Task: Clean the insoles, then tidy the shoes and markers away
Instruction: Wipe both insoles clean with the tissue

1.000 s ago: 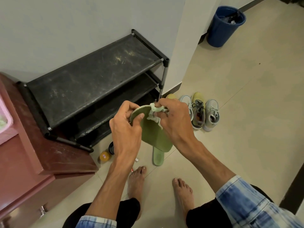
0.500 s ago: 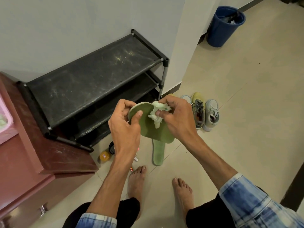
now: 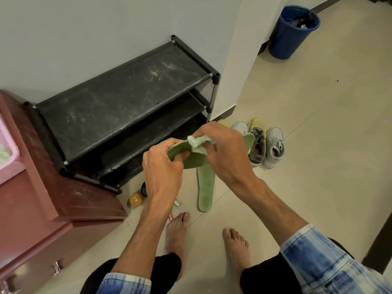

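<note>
Step in hand: cleaning insoles. Left hand (image 3: 163, 164) clamps one end of the green insole (image 3: 195, 161), mid-frame; right hand (image 3: 224, 155) pinches a pale wipe (image 3: 198, 144) against its face. Second insole (image 3: 205, 187) lies on the floor at 6 o'clock, judged next for wiping; shoes (image 3: 257, 143) at 3 o'clock

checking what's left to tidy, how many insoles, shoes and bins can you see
green insoles: 2 (held insole, floor insole)
shoes: 4
blue bin: 1
total: 7
</note>
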